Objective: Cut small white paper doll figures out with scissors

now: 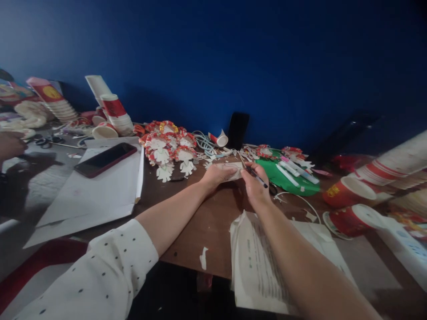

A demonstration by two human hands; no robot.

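Note:
My left hand point(217, 174) holds a small piece of white paper point(236, 171) above the brown table, its fingers closed along the paper's edge. A dark pen point(256, 176) is gripped in my right hand point(255, 186), its tip near the top edge of the paper. The right fingertips also touch the paper's right side. Whether anything is drawn on the paper is too small to make out. Left of my hands lies a pile of paper cut-out figures point(171, 149) with red and white ruffled rims. To the right, several markers point(293, 171) rest on a green sheet point(308, 190).
A dark phone point(106, 159) lies on white paper sheets point(96, 195) at left. Another phone point(238, 129) leans against the blue wall. Stacked paper cups point(115, 113) stand behind; red cups point(350, 191) lie at right. A printed white bag point(253, 266) is under my right forearm. Another person's hand point(11, 146) shows at far left.

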